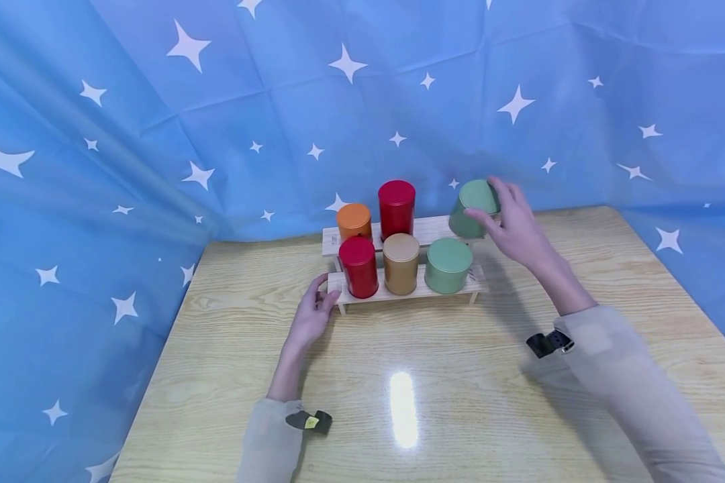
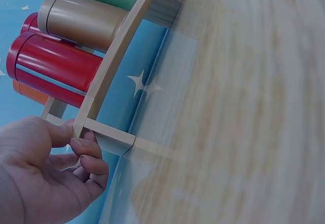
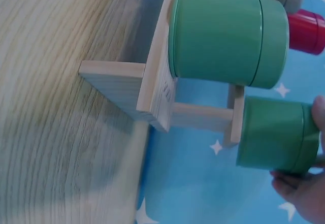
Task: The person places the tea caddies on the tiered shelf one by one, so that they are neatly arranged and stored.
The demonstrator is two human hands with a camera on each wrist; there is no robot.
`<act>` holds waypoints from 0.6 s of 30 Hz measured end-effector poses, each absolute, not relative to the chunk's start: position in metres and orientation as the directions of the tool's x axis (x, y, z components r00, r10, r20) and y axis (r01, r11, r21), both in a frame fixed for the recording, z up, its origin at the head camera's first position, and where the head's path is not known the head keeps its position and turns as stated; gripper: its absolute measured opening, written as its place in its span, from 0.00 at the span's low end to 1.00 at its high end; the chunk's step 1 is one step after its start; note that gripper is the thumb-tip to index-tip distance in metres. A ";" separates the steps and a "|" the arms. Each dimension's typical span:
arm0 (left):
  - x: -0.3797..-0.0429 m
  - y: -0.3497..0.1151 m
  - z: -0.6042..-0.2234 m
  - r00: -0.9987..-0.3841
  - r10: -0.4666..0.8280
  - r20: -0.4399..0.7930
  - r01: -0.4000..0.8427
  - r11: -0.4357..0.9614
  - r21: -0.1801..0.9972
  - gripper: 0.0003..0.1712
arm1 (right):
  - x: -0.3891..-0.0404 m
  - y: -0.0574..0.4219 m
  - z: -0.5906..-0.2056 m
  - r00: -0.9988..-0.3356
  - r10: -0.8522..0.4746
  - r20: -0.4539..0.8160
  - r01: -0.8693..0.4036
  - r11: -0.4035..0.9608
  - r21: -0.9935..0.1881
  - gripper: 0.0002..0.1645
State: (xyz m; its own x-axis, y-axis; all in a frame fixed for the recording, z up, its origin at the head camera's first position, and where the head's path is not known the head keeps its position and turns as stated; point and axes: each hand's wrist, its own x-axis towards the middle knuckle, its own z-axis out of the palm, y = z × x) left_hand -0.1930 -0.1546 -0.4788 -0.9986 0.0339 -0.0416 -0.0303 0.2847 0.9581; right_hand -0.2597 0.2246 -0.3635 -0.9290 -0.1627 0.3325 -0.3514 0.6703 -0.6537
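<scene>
A two-tier wooden rack (image 1: 423, 287) stands on the table with several lidded tins on it. My left hand (image 1: 314, 312) pinches the left end of its lower shelf between thumb and fingers; the left wrist view shows this hand (image 2: 56, 168) close up. At the right end of the upper shelf, my right hand (image 1: 516, 225) grips a green tin (image 1: 474, 204) near its lid. In the right wrist view that green tin (image 3: 277, 132) has its base by the upper shelf's end; whether it touches the wood I cannot tell.
The lower shelf carries a red tin (image 1: 359, 268), a gold tin (image 1: 401, 265) and another green tin (image 1: 448, 266). On the upper shelf are an orange tin (image 1: 354, 220) and a taller red tin (image 1: 397, 209). A blue star-patterned cloth (image 1: 302, 107) hangs behind the wood-grain table (image 1: 242, 376).
</scene>
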 end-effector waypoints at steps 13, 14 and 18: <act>-0.193 -0.155 -0.478 -0.998 0.034 -0.043 -0.031 0.287 0.957 0.32 | -0.272 0.206 -0.365 -0.930 -0.210 0.302 -0.362 0.666 -0.652 0.48; -0.193 -0.155 -0.478 -0.998 0.034 -0.044 -0.032 0.287 0.957 0.32 | -0.273 0.205 -0.365 -0.931 -0.211 0.299 -0.361 0.667 -0.651 0.48; -0.193 -0.155 -0.478 -0.998 0.034 -0.048 -0.037 0.280 0.959 0.32 | -0.276 0.201 -0.366 -0.929 -0.214 0.303 -0.366 0.658 -0.657 0.48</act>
